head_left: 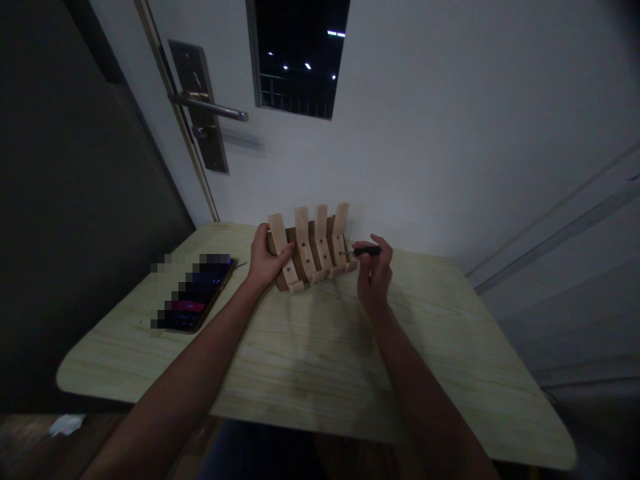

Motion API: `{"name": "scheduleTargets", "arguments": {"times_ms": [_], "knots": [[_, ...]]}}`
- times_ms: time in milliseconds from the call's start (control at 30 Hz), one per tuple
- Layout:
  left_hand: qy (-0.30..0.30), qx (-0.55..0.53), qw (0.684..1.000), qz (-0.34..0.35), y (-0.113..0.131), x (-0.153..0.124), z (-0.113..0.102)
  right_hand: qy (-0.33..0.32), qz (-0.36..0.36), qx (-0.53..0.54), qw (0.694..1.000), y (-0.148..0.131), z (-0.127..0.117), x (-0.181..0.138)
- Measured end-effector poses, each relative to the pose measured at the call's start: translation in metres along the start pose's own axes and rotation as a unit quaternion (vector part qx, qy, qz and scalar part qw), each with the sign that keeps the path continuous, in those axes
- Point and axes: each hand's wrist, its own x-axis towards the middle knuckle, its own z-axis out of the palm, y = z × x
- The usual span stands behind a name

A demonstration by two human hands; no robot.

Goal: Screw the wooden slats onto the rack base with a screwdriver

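Note:
A wooden hook rack [321,250], with several pale hooks screwed onto a darker backboard, is held tilted up off the table. My left hand [265,259] grips its left end, thumb pressed on the leftmost hook. In my right hand [376,272] is a screwdriver [367,251] with a black handle, pinched between the fingers. Its thin shaft points left, and the tip meets the lower part of the rightmost hook. Dark screw heads or holes show on the hooks; whether a screw sits under the tip is too small to tell.
A phone [200,293] lies on the light wood table [310,373], left of my left arm. A thin metal piece [241,265] lies beside it. Behind the table stands a white door [425,120] with a lever handle [215,108] and a dark window [300,60].

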Motion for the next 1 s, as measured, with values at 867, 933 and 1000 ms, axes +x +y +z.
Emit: {"name": "scheduleTargets", "arguments": {"times_ms": [867,933,1000], "knots": [[-0.005,-0.003,1.000,0.023,-0.0021,0.0006,-0.0004,0.046,0.047,-0.012,0.998,0.0047,-0.0073,0.0020],[-0.004,-0.003,1.000,0.021,-0.0031,0.0008,-0.0002,0.036,0.029,0.020,0.999,0.0043,-0.0057,0.0017],[-0.003,-0.003,1.000,0.017,-0.0042,0.0009,0.0000,0.027,0.026,0.035,0.999,0.0044,-0.0037,0.0006]]}}
